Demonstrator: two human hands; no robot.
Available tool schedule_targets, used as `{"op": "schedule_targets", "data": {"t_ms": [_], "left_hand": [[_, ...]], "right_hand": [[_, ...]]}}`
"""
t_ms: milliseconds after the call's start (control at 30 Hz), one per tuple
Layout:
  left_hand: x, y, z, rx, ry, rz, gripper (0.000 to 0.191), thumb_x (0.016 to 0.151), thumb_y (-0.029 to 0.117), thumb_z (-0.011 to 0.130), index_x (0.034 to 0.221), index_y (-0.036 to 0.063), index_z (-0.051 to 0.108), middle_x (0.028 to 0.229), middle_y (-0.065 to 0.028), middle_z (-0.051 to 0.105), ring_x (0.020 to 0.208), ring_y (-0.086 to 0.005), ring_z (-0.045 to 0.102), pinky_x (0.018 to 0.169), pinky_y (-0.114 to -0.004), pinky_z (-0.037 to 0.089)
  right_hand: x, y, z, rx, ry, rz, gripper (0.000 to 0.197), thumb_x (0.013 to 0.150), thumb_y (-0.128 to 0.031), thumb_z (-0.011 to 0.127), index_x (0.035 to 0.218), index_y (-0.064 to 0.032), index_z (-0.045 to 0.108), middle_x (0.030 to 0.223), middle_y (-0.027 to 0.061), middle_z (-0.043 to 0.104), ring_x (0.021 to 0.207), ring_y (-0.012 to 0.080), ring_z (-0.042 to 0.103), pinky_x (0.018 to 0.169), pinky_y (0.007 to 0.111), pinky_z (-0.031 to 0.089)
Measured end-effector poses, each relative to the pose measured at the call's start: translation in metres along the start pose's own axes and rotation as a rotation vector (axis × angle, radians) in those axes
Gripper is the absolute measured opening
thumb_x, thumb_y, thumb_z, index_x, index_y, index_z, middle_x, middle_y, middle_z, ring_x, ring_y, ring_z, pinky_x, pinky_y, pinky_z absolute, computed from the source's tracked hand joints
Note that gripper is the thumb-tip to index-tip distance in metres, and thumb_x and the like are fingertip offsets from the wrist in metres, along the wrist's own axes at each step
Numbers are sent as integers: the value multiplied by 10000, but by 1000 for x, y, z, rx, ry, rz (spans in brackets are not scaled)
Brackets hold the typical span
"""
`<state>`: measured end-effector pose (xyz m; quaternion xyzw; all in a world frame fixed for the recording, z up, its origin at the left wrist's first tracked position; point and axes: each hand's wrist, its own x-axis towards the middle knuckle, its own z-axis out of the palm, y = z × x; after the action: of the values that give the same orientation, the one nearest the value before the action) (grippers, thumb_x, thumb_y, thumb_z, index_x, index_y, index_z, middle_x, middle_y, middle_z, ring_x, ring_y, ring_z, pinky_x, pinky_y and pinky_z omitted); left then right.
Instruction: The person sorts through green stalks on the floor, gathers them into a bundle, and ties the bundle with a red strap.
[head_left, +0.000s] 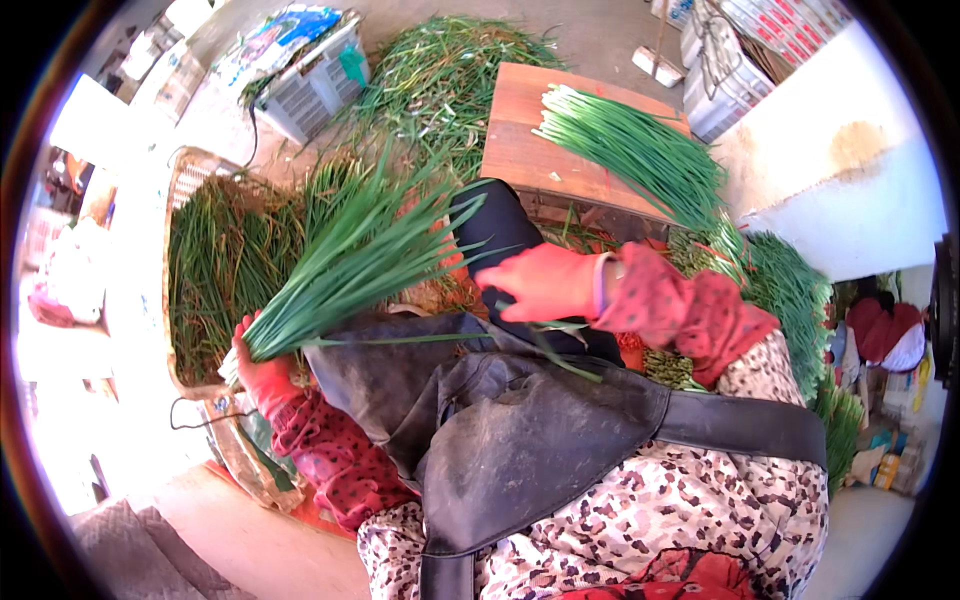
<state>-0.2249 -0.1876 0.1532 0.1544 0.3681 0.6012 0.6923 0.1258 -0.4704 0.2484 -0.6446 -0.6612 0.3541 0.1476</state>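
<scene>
My left hand (264, 373), in a pink-orange rubber glove, grips a bunch of green chives (345, 262) by its pale stem ends. The leaves fan up and to the right, and one long leaf strays across the dark apron (540, 427) on my lap. My right hand (544, 281), gloved alike, is over my dark-clothed knee, apart from the bunch. Its fingers are curled and blurred; loose leaves (566, 364) lie or fall just below it, and whether it holds any is unclear.
A basket (174, 300) of untrimmed chives stands at left. Ahead, a low wooden table (517, 120) bears a neat chive bundle (637, 150). Leaf waste (450, 82) is heaped on the floor beside a grey crate (315, 90). Tied bundles (787, 300) are stacked at right by a white wall (840, 165).
</scene>
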Motion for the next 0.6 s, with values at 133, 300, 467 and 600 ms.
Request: {"op": "schedule_targets", "data": {"t_ms": [133,300,467,600], "left_hand": [[-77,36,103,343,-128,194,360,976,288,447,1211,28,532,1227,-162,551,1161,-301,505,1040,-456,362],[-143,-7,191,301,-337,116,356,981,265,437,1231,23,516,1221,-117,563,1153,-244,518,1028,-402,387],[-161,-9,263,174,-538,93,373,964,264,483,1248,23,502,1245,-155,549,1183,-285,504,1047,-457,366],[-194,-79,332,199,-739,56,365,941,255,521,1215,15,530,1166,-162,588,1132,-300,538,1019,-472,394]], "right_hand": [[47,-88,-34,25,465,-483,676,707,-277,714,1269,-20,441,1099,197,591,977,360,592,816,412,485],[96,-117,-24,-232,772,-458,976,581,-422,792,1370,-59,345,1392,124,409,1246,276,425,992,513,321],[78,-98,-76,-322,952,-308,933,614,-356,769,1387,-75,329,1094,108,569,1023,307,565,840,478,419],[28,-17,-124,-341,1109,-276,654,689,-240,703,1265,-91,433,777,118,587,738,331,624,613,450,473]]}}
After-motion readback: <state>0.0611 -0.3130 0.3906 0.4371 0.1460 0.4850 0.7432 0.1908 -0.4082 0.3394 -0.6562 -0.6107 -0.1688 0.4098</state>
